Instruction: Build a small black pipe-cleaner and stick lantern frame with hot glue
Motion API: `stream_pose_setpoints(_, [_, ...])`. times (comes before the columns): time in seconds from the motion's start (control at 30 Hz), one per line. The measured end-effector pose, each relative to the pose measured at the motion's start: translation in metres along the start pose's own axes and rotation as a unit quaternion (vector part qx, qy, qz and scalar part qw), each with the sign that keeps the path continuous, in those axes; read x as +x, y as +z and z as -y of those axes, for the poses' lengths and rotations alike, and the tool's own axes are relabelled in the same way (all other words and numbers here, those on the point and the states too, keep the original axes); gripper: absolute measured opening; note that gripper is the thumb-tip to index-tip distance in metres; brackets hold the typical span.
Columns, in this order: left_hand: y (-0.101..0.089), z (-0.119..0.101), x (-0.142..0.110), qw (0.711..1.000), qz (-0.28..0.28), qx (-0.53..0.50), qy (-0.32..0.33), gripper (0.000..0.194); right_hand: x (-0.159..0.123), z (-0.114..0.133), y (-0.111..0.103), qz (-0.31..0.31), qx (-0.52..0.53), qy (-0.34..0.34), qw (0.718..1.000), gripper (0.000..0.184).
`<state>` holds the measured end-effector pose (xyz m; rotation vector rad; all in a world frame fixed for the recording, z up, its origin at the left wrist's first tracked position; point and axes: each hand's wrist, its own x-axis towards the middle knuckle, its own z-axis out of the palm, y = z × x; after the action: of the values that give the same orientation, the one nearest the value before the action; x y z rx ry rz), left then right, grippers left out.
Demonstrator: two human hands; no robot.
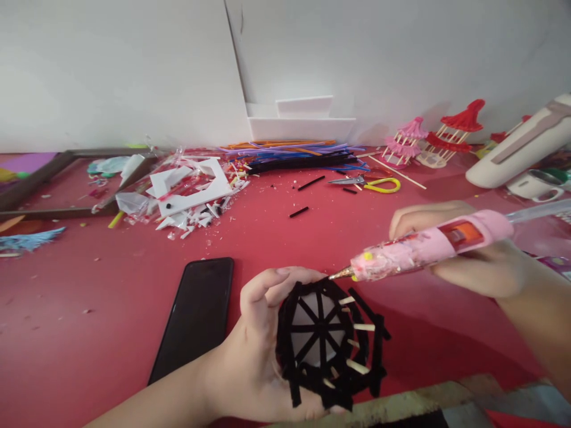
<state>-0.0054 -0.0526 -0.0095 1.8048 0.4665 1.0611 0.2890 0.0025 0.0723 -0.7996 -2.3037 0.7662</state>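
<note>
My left hand [263, 333] is closed around a small round craft model [321, 327], its fingers wrapping the left and far sides. The model has black fuzzy strips laid like spokes over a pale disc, with short wooden sticks and more black strips along its right side. In my right hand [482, 267] is a pink hot glue gun [428, 246] with a clear glue stick in its back end. Its metal nozzle points left and meets, or nearly meets, the model's far black rim.
A black phone [196, 315] lies left of my left hand. Behind are white foam scraps [196, 190], a bundle of pipe cleaners [298, 156], yellow-handled scissors [379, 185], pink and red stick models [405, 142], a mug [535, 185] and a leaning pale bottle [517, 145].
</note>
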Motion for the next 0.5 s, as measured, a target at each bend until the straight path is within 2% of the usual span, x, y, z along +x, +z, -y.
stream_pose_setpoints(0.07, [-0.0003,-0.0006,0.0002,1.0,0.001,-0.005,0.0,0.127,0.0009,0.0021,-0.0008,0.013,-0.006,-0.013,1.0,0.016])
stream_pose_setpoints(0.3, [-0.0007,0.0003,0.0002,1.0,-0.004,-0.014,0.011,0.128,0.0045,0.0051,0.0009,-0.004,-0.035,-0.019,0.999,0.014])
stream_pose_setpoints(0.5, [-0.0004,0.0028,-0.0017,1.0,0.002,-0.002,0.009,0.113,0.0022,0.0028,0.0019,-0.009,-0.021,0.003,1.0,0.014])
